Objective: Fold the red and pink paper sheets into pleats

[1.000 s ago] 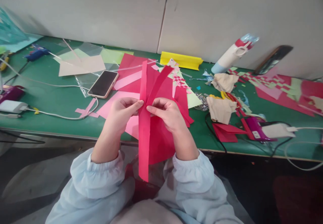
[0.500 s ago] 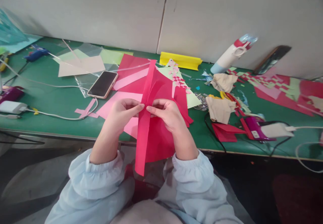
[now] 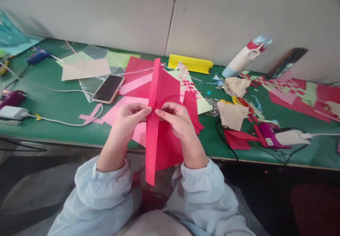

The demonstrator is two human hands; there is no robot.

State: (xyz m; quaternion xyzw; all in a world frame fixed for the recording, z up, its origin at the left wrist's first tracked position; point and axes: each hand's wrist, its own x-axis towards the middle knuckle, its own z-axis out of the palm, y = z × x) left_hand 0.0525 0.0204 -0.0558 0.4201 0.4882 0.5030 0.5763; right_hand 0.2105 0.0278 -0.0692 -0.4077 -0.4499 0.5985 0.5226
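Observation:
A large folded sheet of red paper [image 3: 152, 144] hangs upright over the front edge of the green table, its long narrow flap facing me. My left hand [image 3: 135, 117] pinches the flap's left side near its middle, between thumb and fingers. From the right, my right hand [image 3: 174, 117] pinches the same paper close to the fold, the two thumb tips almost touching. Behind it the wider part of the red sheet bends and curls. Pink paper [image 3: 120, 112] lies flat on the table beyond my left hand.
A phone [image 3: 108, 88] lies left of the paper, near white cables. Behind are a folded yellow strip [image 3: 190, 64] and a woven paper piece [image 3: 187, 83]. To the right are a bottle [image 3: 240, 59], cloth pieces [image 3: 233, 115] and a purple power block [image 3: 268, 135].
The red paper has turned slightly, its top end moving left and its bottom end right. Its rear part shows a rounder curl by my right hand. Both hands still pinch it.

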